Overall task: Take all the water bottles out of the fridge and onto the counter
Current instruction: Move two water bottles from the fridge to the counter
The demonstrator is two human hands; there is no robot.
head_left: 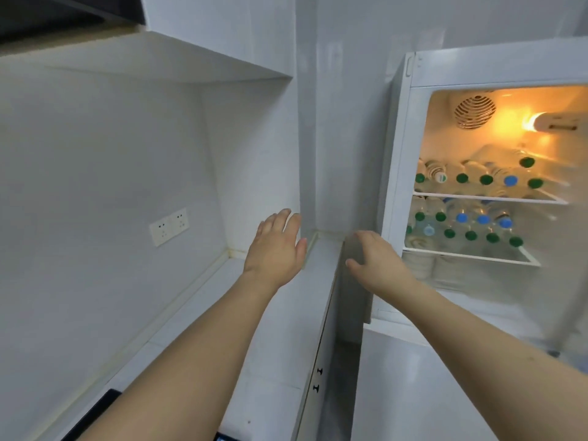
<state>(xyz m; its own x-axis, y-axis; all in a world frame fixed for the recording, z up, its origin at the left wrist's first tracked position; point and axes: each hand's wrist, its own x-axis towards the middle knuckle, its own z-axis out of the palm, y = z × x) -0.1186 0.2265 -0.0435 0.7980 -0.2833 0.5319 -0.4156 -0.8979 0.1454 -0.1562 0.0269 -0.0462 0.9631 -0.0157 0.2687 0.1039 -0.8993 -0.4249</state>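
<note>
The fridge fills the right side of the frame, a white box with its upper compartment open and lit warm orange from a lamp at the upper right; its walls look smooth and glossy. To its left, across the lower middle of the frame, runs the counter, a pale, flat, hard-looking top set into a white-walled alcove, with a double wall socket at the left of centre. No bottle stands on the stretch of counter that shows, so by my reckoning the job is at its start or between trips. The water bottles lie on two wire shelves in the right-middle of the frame, stacked on their sides with their long axes running front to back, so their round caps, mostly green with a few blue, face outward toward the hands. They look like clear ribbed plastic, likely slick and cold, and piled as they are one pulled out may let its neighbours roll. The right hand sits at the fridge's left edge, just left of and a little below the lower shelf, fingers loosely curled, its grip released with nothing in it; it is clearly the nearer one. The left hand hovers over the back of the counter, fingers straight and spread, grip released too, well apart from the bottles. A reach rightward and slightly up, taking a bottle by its neck end, seems the natural next move.
</note>
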